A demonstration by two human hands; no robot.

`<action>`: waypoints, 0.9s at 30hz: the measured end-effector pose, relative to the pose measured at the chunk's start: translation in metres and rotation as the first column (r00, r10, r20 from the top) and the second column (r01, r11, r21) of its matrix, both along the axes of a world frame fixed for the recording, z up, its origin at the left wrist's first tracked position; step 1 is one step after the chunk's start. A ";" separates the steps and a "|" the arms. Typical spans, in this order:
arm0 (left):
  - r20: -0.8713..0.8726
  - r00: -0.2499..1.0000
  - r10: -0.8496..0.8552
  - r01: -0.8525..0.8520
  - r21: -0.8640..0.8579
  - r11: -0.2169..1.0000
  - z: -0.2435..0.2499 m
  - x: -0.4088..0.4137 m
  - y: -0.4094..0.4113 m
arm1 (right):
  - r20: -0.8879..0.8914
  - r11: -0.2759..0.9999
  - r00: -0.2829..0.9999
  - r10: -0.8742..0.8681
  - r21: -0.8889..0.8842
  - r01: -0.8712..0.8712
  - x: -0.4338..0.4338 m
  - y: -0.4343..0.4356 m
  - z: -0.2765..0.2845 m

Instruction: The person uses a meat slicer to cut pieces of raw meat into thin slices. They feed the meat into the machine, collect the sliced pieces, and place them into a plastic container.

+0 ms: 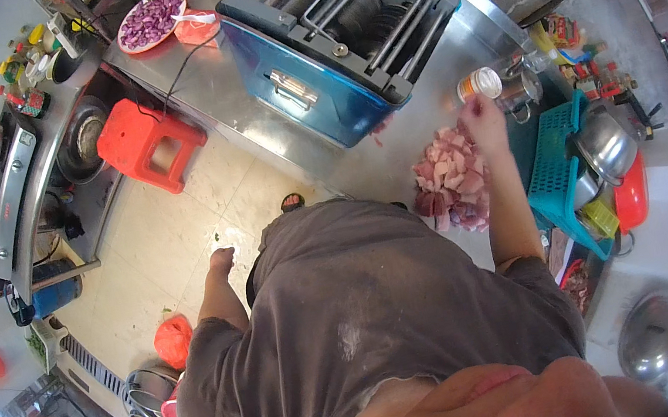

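Observation:
My right hand (484, 125), slightly blurred, is over the steel counter (361, 174) with its fingers curled. Its fingertips meet the lower edge of a jar with a white lid (487, 83) in the picture; whether they grip it is unclear. Just left of that wrist lies a heap of cut raw meat chunks (450, 172), pink and pale, partly hidden by my forearm. A steel mug (521, 90) stands beside the jar. My left hand (222, 261) hangs low at my side over the tiled floor, fingers curled; nothing is visibly held.
A blue-cased meat-cutting machine (311, 73) with exposed blades stands on the counter. Behind it is a plate of purple bulbs or beans (152, 20). A red plastic stool (147, 143) is below the counter's edge. At right a teal basket (556, 171) leans beside steel bowls (608, 146).

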State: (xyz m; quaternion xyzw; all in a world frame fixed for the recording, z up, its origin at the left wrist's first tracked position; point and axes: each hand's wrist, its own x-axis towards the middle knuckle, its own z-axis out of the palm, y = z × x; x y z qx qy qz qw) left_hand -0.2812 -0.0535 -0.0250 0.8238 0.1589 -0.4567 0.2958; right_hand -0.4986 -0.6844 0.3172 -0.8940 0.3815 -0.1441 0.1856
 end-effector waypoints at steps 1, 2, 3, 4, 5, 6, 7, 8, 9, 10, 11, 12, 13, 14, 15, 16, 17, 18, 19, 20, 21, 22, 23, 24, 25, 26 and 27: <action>-0.064 0.997 -0.040 0.043 0.041 0.998 -0.001 0.002 0.005 | 0.203 0.999 0.978 0.043 -0.001 -0.044 0.017 0.008 0.034; -0.088 0.995 -0.047 0.053 0.065 0.996 -0.005 0.003 0.008 | 0.425 0.992 0.897 0.117 -0.006 -0.126 0.032 0.008 0.056; -0.103 0.993 -0.053 0.062 0.094 0.994 -0.009 0.005 0.011 | 0.631 0.979 0.755 0.177 -0.032 -0.203 0.050 0.008 0.075; -0.116 0.992 -0.048 0.062 0.120 0.991 -0.012 0.006 0.016 | 0.785 0.949 0.569 0.244 -0.072 -0.307 0.078 0.025 0.104; -0.107 0.994 -0.002 0.009 0.063 0.998 -0.011 0.003 0.014 | 0.889 0.909 0.352 0.293 -0.144 -0.392 0.105 0.045 0.131; -0.091 0.996 0.001 0.003 0.052 0.999 -0.009 0.006 0.006 | 0.883 0.908 0.347 0.316 -0.174 -0.382 0.122 0.051 0.144; -0.079 0.997 0.011 -0.008 0.040 0.999 -0.006 0.005 -0.002 | 0.876 0.904 0.343 0.340 -0.203 -0.377 0.136 0.052 0.150; -0.049 0.999 0.015 -0.016 -0.023 1.000 -0.003 0.005 -0.010 | 0.758 0.887 0.479 0.443 -0.294 -0.356 0.143 0.050 0.153; -0.020 0.999 0.033 -0.034 -0.082 0.996 0.000 0.004 -0.015 | 0.611 0.854 0.597 0.521 -0.379 -0.358 0.152 0.048 0.153; 0.009 0.999 0.052 -0.050 -0.142 0.989 0.003 0.006 -0.019 | 0.439 0.808 0.696 0.569 -0.458 -0.372 0.158 0.049 0.154; 0.047 0.998 0.039 -0.031 -0.150 0.988 0.007 0.009 -0.022 | 0.419 0.830 0.746 0.518 -0.459 -0.319 0.155 0.056 0.150; 0.085 0.996 0.037 -0.024 -0.159 0.987 0.005 0.010 -0.023 | 0.489 0.851 0.718 0.496 -0.437 -0.291 0.151 0.053 0.142; 0.117 0.992 0.038 -0.018 -0.168 0.986 0.001 0.007 -0.027 | 0.552 0.871 0.688 0.472 -0.411 -0.269 0.142 0.043 0.130; 0.093 0.995 0.035 -0.016 -0.189 0.982 -0.007 0.008 -0.022 | 0.622 0.914 0.672 0.402 -0.316 -0.254 0.130 0.034 0.118; 0.111 0.993 0.040 -0.017 -0.194 0.981 -0.014 0.006 -0.018 | 0.681 0.948 0.660 0.317 -0.213 -0.235 0.113 0.022 0.102; 0.095 0.993 0.072 -0.052 -0.200 0.978 -0.014 0.000 -0.018 | 0.642 0.979 0.743 0.190 -0.065 -0.194 0.090 0.002 0.075; 0.084 0.991 0.106 -0.087 -0.207 0.975 -0.013 -0.004 -0.017 | 0.583 0.987 0.810 0.066 0.079 -0.137 0.071 -0.012 0.051; 0.059 0.996 0.063 -0.054 -0.138 0.989 -0.015 -0.009 -0.009 | 0.337 0.984 0.938 0.084 0.121 -0.132 0.056 -0.005 0.040; 0.034 0.999 0.017 -0.014 -0.071 0.997 -0.018 -0.013 0.001 | 0.070 0.981 0.992 0.102 0.156 -0.112 0.035 0.005 0.029; 0.007 0.999 -0.045 0.045 -0.009 0.999 -0.019 -0.014 0.005 | -0.211 0.985 0.963 0.166 0.080 -0.152 0.008 0.001 -0.003; -0.042 0.999 -0.024 0.024 0.002 1.000 -0.018 -0.018 0.006 | -0.481 0.978 0.855 0.193 0.021 -0.209 -0.018 -0.002 -0.042; -0.092 0.996 0.006 -0.005 0.019 1.000 -0.014 -0.024 0.012 | -0.564 0.959 0.793 0.229 -0.008 -0.283 -0.036 0.007 -0.068; -0.139 0.989 0.040 -0.034 0.043 0.999 -0.011 -0.030 0.019 | -0.641 0.933 0.722 0.260 -0.025 -0.359 -0.048 0.016 -0.083; -0.178 0.982 0.055 -0.042 0.076 0.996 -0.009 -0.031 0.024 | -0.617 0.937 0.755 0.221 -0.080 -0.339 -0.050 0.026 -0.085; -0.215 0.974 0.066 -0.044 0.109 0.993 -0.007 -0.030 0.028 | -0.589 0.941 0.788 0.178 -0.134 -0.312 -0.050 0.039 -0.086; -0.212 0.973 0.091 -0.073 0.091 0.993 -0.006 -0.028 0.030 | -0.559 0.941 0.818 0.134 -0.187 -0.282 -0.049 0.047 -0.086; -0.191 0.979 0.075 -0.062 0.073 0.995 -0.003 -0.022 0.028 | -0.577 0.948 0.805 0.136 -0.159 -0.274 -0.051 0.046 -0.090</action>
